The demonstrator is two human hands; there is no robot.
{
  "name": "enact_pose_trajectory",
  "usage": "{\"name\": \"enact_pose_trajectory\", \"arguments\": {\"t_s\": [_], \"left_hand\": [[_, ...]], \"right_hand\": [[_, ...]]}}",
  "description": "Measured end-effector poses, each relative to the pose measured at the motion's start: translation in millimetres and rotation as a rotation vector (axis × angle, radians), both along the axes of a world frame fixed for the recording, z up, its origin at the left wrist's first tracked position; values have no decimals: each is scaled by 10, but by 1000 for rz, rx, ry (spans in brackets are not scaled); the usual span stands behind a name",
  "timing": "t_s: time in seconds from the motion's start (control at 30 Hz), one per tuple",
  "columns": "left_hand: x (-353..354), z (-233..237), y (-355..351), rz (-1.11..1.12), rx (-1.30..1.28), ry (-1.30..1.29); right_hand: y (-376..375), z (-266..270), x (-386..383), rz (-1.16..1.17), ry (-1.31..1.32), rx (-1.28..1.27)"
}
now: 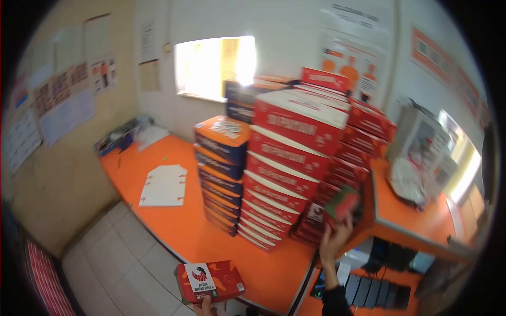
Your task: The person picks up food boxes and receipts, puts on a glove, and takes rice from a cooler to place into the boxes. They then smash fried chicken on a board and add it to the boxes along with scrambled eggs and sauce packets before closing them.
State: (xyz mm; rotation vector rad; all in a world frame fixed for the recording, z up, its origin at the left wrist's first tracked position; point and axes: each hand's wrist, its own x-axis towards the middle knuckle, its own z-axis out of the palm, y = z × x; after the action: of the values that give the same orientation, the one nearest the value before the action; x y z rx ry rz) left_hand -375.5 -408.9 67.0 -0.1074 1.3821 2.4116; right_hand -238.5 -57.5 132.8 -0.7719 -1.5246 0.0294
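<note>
My left hand (206,307), at the bottom of the head view, is closed on the lower edge of a red food box (224,278) with orange shapes and a white label reading "Ayam Bang Dava". The box is tilted, in front of the orange table's near edge. Farther right, my right hand (337,239) reaches up from a dark sleeve. Its fingers are closed on the lower end of a red and green box (342,205), smeared by motion. Behind that box is a stack of dark red boxes (337,174).
Tall stacks of red and white boxes (287,158) and navy and orange boxes (221,158) stand on the orange table (174,226). A flat white cardboard piece (164,185) lies at left. Right, a raised orange shelf (406,216) holds plastic bags (414,179); several dark phone-like devices (369,289) lie below.
</note>
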Motion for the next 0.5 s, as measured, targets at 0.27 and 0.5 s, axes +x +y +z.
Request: {"name": "enact_pose_trajectory", "arguments": {"t_s": [0.27,0.5], "left_hand": [[281,-406,-419,110,-562,276],[-342,-462,-2185,502,-372,218]], "right_hand": [[-1587,-168,-1087,1421,-254,-733],[-4039,-559,-2627,2200,-1260,-768]]}}
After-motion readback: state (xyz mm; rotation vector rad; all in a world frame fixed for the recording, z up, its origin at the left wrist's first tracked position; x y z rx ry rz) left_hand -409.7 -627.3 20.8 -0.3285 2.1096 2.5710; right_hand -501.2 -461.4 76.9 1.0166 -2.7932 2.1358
